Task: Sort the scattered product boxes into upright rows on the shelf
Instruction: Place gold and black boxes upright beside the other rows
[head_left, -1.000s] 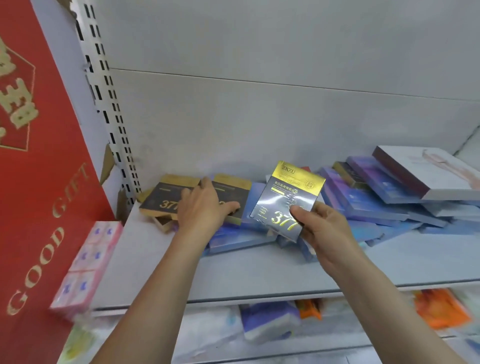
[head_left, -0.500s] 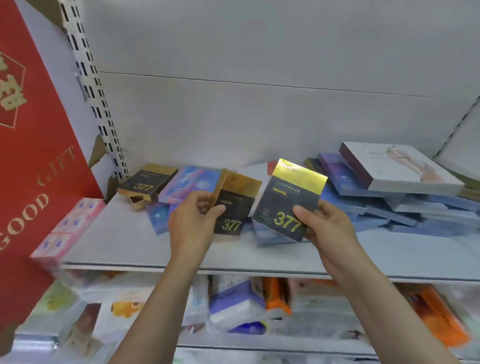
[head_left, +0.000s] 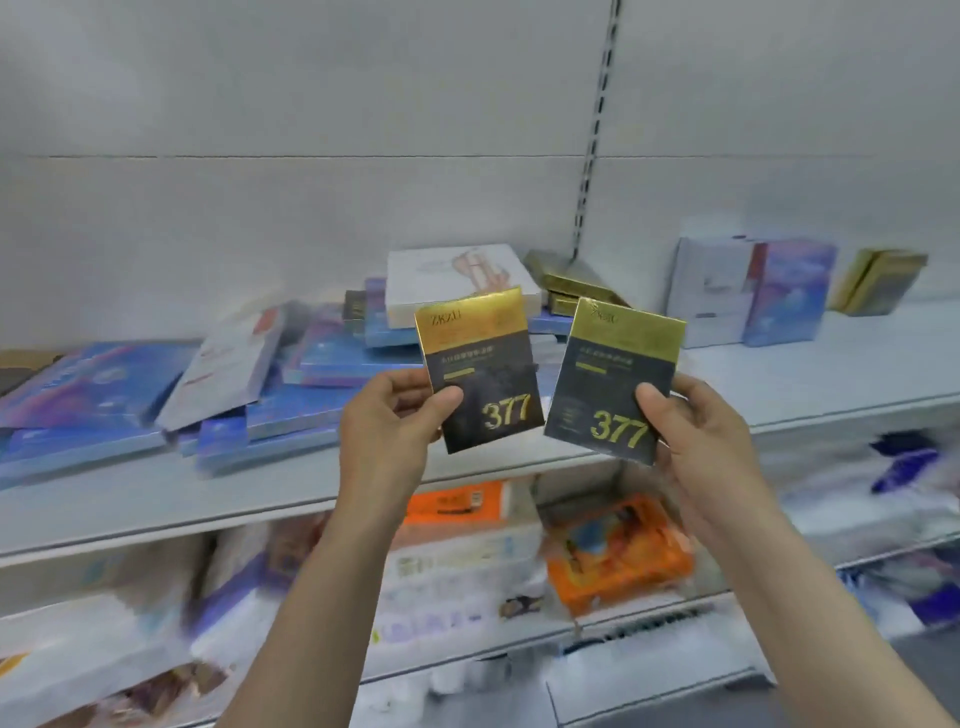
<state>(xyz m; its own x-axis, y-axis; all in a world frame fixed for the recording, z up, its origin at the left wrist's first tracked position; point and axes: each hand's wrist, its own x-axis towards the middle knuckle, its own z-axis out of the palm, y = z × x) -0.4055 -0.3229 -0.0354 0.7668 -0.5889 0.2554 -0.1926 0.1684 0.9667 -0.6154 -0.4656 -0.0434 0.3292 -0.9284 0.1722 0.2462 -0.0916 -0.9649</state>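
My left hand (head_left: 387, 415) pinches lower left corner of one black-and-gold "377" box (head_left: 480, 369), thumb on front face. My right hand (head_left: 698, 421) grips second "377" box (head_left: 615, 384) at lower right edge. Both boxes held upright, side by side, apart, in front of shelf (head_left: 810, 374). On shelf: blue boxes (head_left: 291, 410) lying flat in loose heap at left; white box (head_left: 457, 278) on top; gold boxes (head_left: 571, 280) behind; upright boxes (head_left: 753, 299) at right.

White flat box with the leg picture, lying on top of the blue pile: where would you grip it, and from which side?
Judging by its pose, the white flat box is best pinched along its near long edge, from the front: it lies flat on the pile, with that edge overhanging and partly exposed.
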